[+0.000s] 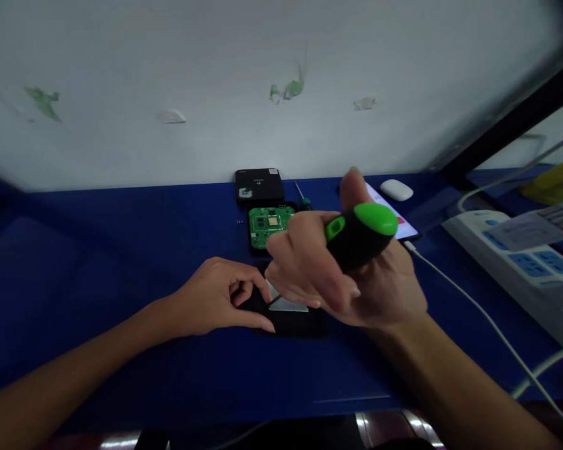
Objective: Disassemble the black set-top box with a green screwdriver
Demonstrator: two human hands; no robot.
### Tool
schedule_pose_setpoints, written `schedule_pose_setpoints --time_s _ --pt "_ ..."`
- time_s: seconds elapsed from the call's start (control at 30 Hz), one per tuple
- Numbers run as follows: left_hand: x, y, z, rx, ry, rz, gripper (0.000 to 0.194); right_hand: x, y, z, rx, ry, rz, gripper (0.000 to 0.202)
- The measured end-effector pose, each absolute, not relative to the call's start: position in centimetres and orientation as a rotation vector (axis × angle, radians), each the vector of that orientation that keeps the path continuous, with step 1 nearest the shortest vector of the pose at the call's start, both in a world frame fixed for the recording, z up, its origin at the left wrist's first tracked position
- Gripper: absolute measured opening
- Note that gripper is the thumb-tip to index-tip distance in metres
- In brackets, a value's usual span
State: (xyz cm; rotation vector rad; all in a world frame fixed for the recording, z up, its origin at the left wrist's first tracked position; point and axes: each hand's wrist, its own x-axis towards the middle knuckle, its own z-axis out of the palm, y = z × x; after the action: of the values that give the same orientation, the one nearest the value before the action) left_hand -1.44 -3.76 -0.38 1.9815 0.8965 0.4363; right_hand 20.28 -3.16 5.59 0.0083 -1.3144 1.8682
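My right hand (323, 269) is closed round a screwdriver with a black and green handle (363, 234). Its thin shaft slants down and left to a black casing (300, 326) with a silvery plate (288, 305) in it. Thumb and forefinger of my left hand (225, 294) rest on the casing's left side, beside the shaft's tip, the other fingers curled. Part of the casing lies hidden under my right hand. Just behind it sits a green circuit board (263, 228) in a black shell, partly covered by my right hand.
A closed black box (260, 185) and a second screwdriver (303, 199) lie near the wall. At the right are a lit phone (406, 231) with a white cable (455, 290), a white rounded case (396, 190) and a power strip (511, 256). Tiny screws (239, 222) lie left of the board.
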Motion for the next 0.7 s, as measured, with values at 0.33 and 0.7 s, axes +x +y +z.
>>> schedule_pose_setpoints --time_s 0.33,0.7 --pt "-1.4 -3.8 0.0 1.973 0.896 0.458 0.029 20.3 -3.3 5.8 -0.088 -1.217 1.854 0.060" --pt "-1.1 -3.7 0.0 1.974 0.889 0.454 0.029 20.5 -2.9 5.9 -0.057 -1.228 1.880 0.058"
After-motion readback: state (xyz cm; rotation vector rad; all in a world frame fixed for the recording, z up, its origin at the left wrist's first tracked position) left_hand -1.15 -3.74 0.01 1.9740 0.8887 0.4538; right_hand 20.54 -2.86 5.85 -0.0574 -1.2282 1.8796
